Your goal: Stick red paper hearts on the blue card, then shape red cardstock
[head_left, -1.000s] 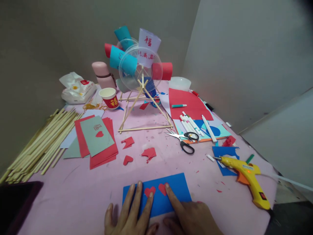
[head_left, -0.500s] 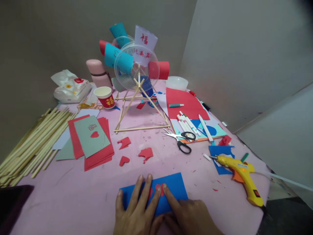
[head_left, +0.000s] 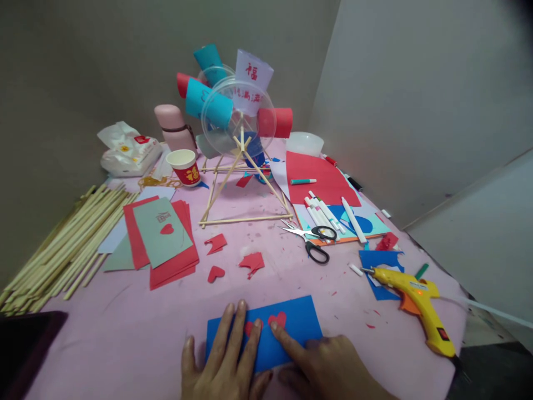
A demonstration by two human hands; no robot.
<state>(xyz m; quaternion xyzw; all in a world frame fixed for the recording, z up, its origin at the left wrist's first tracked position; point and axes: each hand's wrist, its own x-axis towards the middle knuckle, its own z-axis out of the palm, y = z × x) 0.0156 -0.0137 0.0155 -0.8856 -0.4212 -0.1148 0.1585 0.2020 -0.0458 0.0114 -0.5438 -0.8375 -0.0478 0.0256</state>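
Note:
A blue paper card lies flat at the near edge of the table, with two red paper hearts on it. My left hand rests on the card's left part, fingers spread. Its index finger lies over the left heart, partly covering it. My right hand has its index finger stretched out, the tip touching the right heart; its other fingers look curled and are partly hidden. A loose red paper heart and red paper scraps lie just beyond the card.
Scissors and white markers lie beyond, right of centre. A yellow glue gun is at the right edge. A stick-framed wheel stands behind. Left are wooden sticks, stacked cards and a paper cup.
My right index finger has shifted slightly on the right heart, uncovering more of it. My left hand has slid a little left, and its fingers have moved back from that heart.

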